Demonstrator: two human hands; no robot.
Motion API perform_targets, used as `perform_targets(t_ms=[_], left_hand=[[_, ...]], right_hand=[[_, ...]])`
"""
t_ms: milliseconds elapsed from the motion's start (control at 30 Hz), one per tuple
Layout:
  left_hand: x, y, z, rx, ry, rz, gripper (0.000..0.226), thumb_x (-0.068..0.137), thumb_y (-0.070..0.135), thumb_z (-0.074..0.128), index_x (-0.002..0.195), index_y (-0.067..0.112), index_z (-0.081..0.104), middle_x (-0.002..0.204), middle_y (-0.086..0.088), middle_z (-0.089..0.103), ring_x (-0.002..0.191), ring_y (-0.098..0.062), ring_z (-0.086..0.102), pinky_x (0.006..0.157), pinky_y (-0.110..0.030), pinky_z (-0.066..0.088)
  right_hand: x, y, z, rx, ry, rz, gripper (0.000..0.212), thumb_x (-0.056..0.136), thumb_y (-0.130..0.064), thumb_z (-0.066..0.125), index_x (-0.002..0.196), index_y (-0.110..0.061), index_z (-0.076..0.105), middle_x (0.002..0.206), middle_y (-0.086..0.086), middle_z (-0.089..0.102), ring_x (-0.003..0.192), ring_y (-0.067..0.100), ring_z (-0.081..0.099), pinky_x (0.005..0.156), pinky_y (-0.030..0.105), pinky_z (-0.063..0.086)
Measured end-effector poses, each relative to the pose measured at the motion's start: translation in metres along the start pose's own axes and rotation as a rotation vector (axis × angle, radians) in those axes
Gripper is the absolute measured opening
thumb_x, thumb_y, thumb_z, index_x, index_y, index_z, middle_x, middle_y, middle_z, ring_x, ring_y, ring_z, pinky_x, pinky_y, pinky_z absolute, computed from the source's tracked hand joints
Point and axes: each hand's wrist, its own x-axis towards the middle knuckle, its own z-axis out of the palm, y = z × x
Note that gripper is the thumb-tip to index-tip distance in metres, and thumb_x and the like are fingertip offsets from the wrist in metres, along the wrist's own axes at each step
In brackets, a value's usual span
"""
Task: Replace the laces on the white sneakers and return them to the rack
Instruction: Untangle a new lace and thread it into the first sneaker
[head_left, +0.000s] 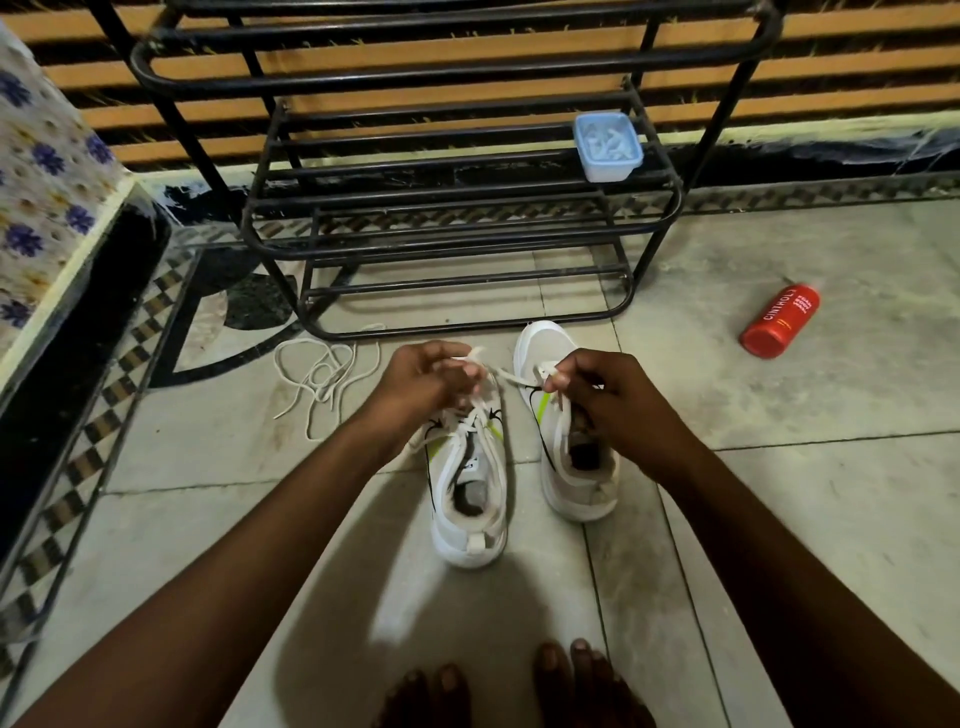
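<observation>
White lace (469, 425) crisscrosses the left sneaker (467, 545) on the floor (779, 493), left hand (415, 382) and right hand (605, 397) each pinching an end; the right sneaker (545, 345) seems unlaced, neither yet on the rack (457, 244)

The only wording I can read from here is on the red bottle (780, 320) lying on the floor (831, 519): white capitals along its side spell CINTHOL. Smaller white lines run beside that name, but they are too fine for me to make out. The nearer sneaker (469, 525) has a small label on its tongue with dark print, too blurred to read.
</observation>
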Motion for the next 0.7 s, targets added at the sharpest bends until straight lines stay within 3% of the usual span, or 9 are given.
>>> perform_targets(t_ms=[133, 267, 367, 467, 567, 633, 700], left_hand=[[-0.01, -0.025, -0.004, 0.297, 0.06, 0.095, 0.043, 0.088, -0.001, 0.075, 0.127, 0.011, 0.061, 0.097, -0.009, 0.077, 0.086, -0.018, 0.074, 0.082, -0.033, 0.059], [-0.042, -0.046, -0.002, 0.585, 0.106, 0.182, 0.047, 0.067, 0.003, 0.084, 0.104, 0.025, 0.068, 0.097, 0.0, 0.064, 0.078, -0.008, 0.061, 0.072, -0.016, 0.048], [-0.056, -0.064, -0.001, 0.746, 0.181, 0.285, 0.043, 0.064, 0.019, 0.087, 0.098, 0.028, 0.063, 0.091, 0.003, 0.059, 0.078, -0.01, 0.057, 0.071, -0.025, 0.047], [-0.06, -0.075, -0.002, 0.674, 0.248, 0.312, 0.032, 0.07, 0.017, 0.086, 0.09, 0.027, 0.063, 0.082, 0.008, 0.063, 0.073, -0.011, 0.061, 0.07, -0.037, 0.054], [-0.062, -0.077, -0.004, 0.571, 0.307, 0.265, 0.022, 0.074, 0.011, 0.085, 0.083, 0.024, 0.07, 0.076, 0.009, 0.069, 0.07, -0.006, 0.065, 0.07, -0.036, 0.057], [-0.063, -0.08, -0.008, 0.514, 0.312, 0.26, 0.011, 0.079, 0.017, 0.082, 0.084, 0.023, 0.074, 0.074, 0.009, 0.071, 0.069, -0.005, 0.068, 0.07, -0.037, 0.058], [-0.063, -0.083, -0.011, 0.453, 0.313, 0.252, 0.006, 0.082, 0.021, 0.081, 0.083, 0.024, 0.076, 0.072, 0.01, 0.072, 0.069, -0.008, 0.07, 0.069, -0.038, 0.059]], right_hand=[[-0.004, 0.004, 0.014, 0.243, 0.03, 0.144, 0.011, 0.1, -0.005, 0.058, 0.091, 0.001, 0.058, 0.07, 0.015, 0.069, 0.053, 0.027, 0.064, 0.051, 0.029, 0.047], [-0.009, 0.003, 0.024, 0.438, 0.031, 0.214, 0.011, 0.09, 0.012, 0.064, 0.095, 0.016, 0.055, 0.073, 0.025, 0.066, 0.059, 0.032, 0.07, 0.055, 0.032, 0.059], [-0.01, 0.003, 0.036, 0.425, 0.007, 0.2, 0.015, 0.082, 0.019, 0.068, 0.091, 0.018, 0.056, 0.077, 0.035, 0.061, 0.066, 0.034, 0.072, 0.059, 0.032, 0.061], [-0.008, 0.006, 0.049, 0.364, 0.011, 0.172, 0.015, 0.081, 0.018, 0.07, 0.084, 0.01, 0.058, 0.075, 0.031, 0.063, 0.067, 0.033, 0.074, 0.057, 0.029, 0.06], [-0.004, 0.009, 0.063, 0.246, 0.038, 0.131, 0.018, 0.083, 0.013, 0.071, 0.081, 0.001, 0.058, 0.079, 0.035, 0.066, 0.063, 0.026, 0.073, 0.055, 0.028, 0.059], [-0.001, 0.012, 0.073, 0.105, 0.083, 0.047, 0.021, 0.077, 0.001, 0.078, 0.077, -0.01, 0.061, 0.077, 0.028, 0.069, 0.065, 0.026, 0.073, 0.061, 0.037, 0.061], [0.001, 0.013, 0.081, -0.012, 0.117, -0.025, 0.024, 0.069, -0.01, 0.081, 0.073, -0.018, 0.059, 0.073, 0.009, 0.073, 0.071, 0.024, 0.074, 0.069, 0.048, 0.06]])
